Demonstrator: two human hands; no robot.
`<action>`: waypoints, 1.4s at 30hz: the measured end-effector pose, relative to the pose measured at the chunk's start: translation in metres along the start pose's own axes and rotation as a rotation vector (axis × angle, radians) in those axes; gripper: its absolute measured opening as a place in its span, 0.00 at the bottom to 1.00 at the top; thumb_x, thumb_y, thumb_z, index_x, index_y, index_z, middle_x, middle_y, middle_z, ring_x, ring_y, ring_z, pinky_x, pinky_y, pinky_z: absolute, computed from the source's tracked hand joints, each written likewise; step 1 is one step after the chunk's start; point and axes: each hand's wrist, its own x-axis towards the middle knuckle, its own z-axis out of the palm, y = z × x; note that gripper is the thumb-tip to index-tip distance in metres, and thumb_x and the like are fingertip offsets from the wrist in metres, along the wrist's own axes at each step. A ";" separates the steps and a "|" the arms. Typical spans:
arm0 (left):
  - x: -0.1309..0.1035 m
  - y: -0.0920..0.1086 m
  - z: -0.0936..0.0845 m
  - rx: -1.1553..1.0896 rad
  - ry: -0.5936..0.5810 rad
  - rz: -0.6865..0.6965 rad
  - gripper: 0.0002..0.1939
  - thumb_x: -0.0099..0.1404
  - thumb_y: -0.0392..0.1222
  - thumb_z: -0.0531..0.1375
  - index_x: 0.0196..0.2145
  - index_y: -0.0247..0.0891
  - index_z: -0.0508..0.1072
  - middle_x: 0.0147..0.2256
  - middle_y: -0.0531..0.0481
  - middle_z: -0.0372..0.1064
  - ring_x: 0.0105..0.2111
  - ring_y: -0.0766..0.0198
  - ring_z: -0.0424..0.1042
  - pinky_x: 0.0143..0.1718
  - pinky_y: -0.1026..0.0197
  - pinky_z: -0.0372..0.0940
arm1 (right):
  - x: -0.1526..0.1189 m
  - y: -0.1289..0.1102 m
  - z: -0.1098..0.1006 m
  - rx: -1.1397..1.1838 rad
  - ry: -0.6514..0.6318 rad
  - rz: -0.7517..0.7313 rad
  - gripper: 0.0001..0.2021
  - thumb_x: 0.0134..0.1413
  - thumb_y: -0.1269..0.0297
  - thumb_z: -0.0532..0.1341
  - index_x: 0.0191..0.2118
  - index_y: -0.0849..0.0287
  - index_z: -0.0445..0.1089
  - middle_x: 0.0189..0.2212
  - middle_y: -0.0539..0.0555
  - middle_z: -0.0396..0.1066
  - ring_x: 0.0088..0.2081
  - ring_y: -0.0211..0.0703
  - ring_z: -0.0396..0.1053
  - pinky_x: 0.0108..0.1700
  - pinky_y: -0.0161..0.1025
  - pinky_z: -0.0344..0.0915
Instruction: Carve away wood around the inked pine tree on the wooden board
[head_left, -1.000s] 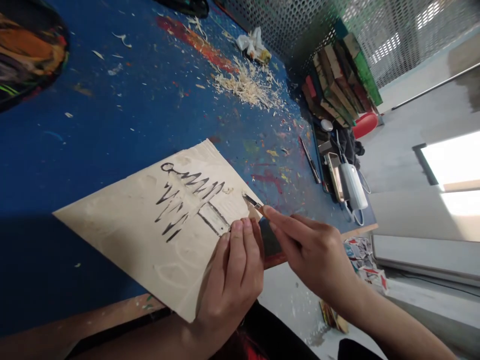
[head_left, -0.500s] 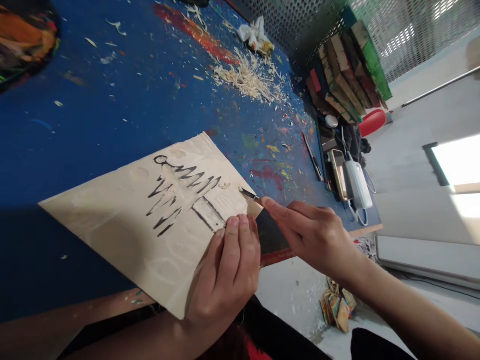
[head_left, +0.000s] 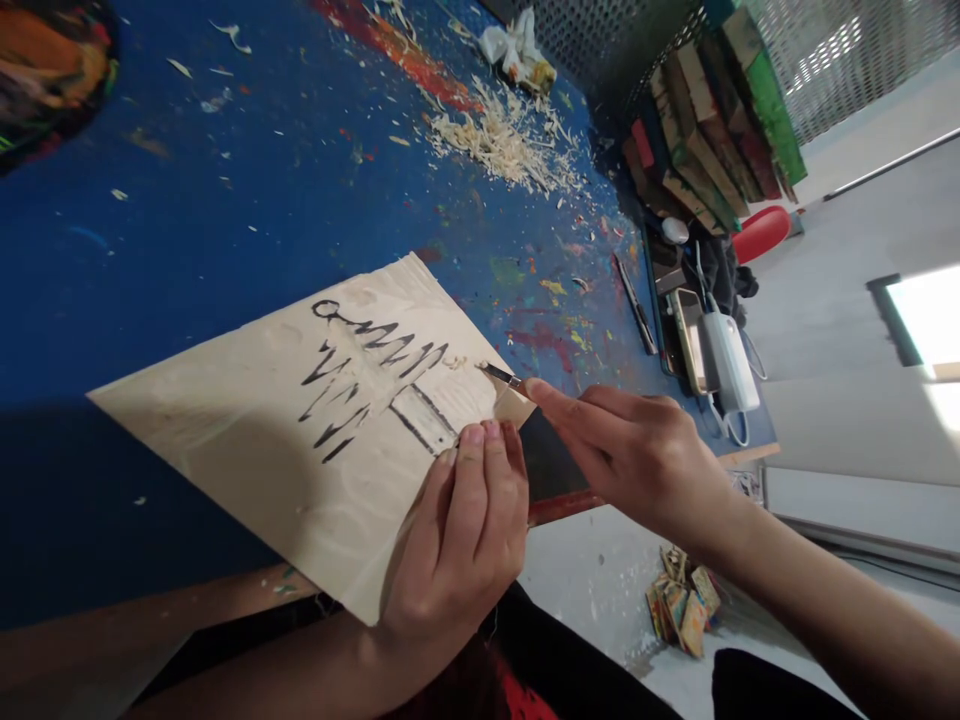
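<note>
Right hand (head_left: 645, 460) gripping cutter (head_left: 517, 385), blade tip on board (head_left: 255, 420) close to its edge, beside the black drawing (head_left: 379, 375). Left hand (head_left: 465, 530) pressed on board near its lower right side, fingers together, thumb not clearly visible. Board lies on blue table (head_left: 225, 220), one corner past the table's near edge. Shavings (head_left: 506, 140) heaped beyond board. Pen (head_left: 634, 303) to the right, just beside tray (head_left: 660, 290) with phone (head_left: 691, 340) and white device (head_left: 730, 362).
</note>
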 end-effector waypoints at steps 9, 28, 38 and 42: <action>0.000 -0.001 0.000 0.003 0.003 -0.007 0.26 0.66 0.45 0.56 0.55 0.22 0.66 0.54 0.36 0.67 0.54 0.53 0.66 0.50 0.59 0.67 | 0.002 0.014 -0.001 -0.189 -0.029 -0.203 0.20 0.62 0.74 0.48 0.55 0.65 0.69 0.23 0.51 0.66 0.20 0.34 0.60 0.20 0.33 0.57; 0.000 0.002 0.003 -0.016 0.015 -0.017 0.23 0.66 0.38 0.55 0.55 0.22 0.66 0.53 0.38 0.68 0.53 0.54 0.68 0.49 0.59 0.68 | 0.018 0.031 0.000 0.092 -0.005 -0.184 0.14 0.63 0.69 0.55 0.50 0.65 0.73 0.23 0.50 0.70 0.23 0.34 0.66 0.26 0.32 0.62; -0.003 0.002 0.002 -0.006 0.016 -0.035 0.24 0.65 0.39 0.57 0.55 0.22 0.66 0.52 0.39 0.69 0.52 0.54 0.66 0.48 0.58 0.68 | 0.021 0.039 0.007 0.320 0.024 -0.135 0.13 0.62 0.68 0.56 0.49 0.58 0.74 0.32 0.52 0.78 0.32 0.37 0.75 0.33 0.32 0.70; -0.002 0.003 0.002 -0.004 0.021 -0.045 0.24 0.65 0.40 0.57 0.55 0.23 0.66 0.53 0.40 0.68 0.53 0.55 0.66 0.48 0.58 0.67 | 0.020 0.039 0.010 0.394 0.037 -0.104 0.11 0.61 0.69 0.57 0.47 0.58 0.74 0.35 0.52 0.78 0.34 0.37 0.76 0.35 0.32 0.71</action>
